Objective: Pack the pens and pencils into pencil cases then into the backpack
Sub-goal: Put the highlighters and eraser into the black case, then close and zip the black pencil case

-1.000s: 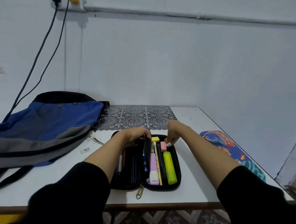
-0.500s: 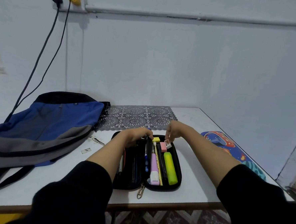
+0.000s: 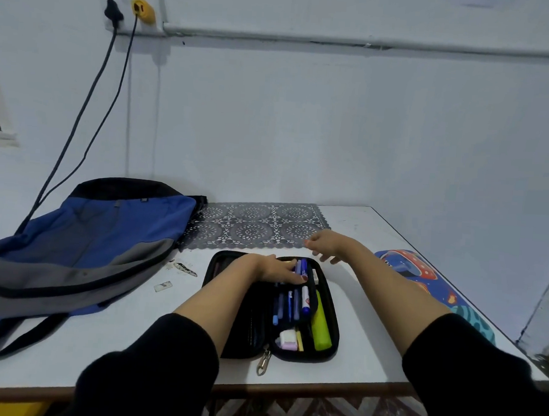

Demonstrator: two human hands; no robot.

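A black pencil case [image 3: 331, 307] lies open on the white table [image 3: 130, 337] in front of me. Inside it are blue pens [image 3: 288, 305], a white-and-blue marker [image 3: 306, 301], a green highlighter [image 3: 321, 328] and a pink-and-white eraser [image 3: 288, 339]. My left hand [image 3: 279, 269] lies flat on the case's middle flap, pressing the upper ends of the pens. Above the case's far right corner hovers my right hand [image 3: 325, 244], fingers loosely spread and holding nothing. A blue and grey backpack [image 3: 81, 244] lies flat at the left.
A colourful second pencil case [image 3: 423, 281] lies along the table's right edge. A grey lace mat [image 3: 256, 226] is at the back, by the wall. Small scraps [image 3: 184, 268] lie between backpack and case. Two cables [image 3: 90, 100] hang from a wall socket down behind the backpack.
The middle flap with blue pens has folded to the right over the highlighters. My left hand moved onto it and flattened. My right hand lifted off the case toward the back right.
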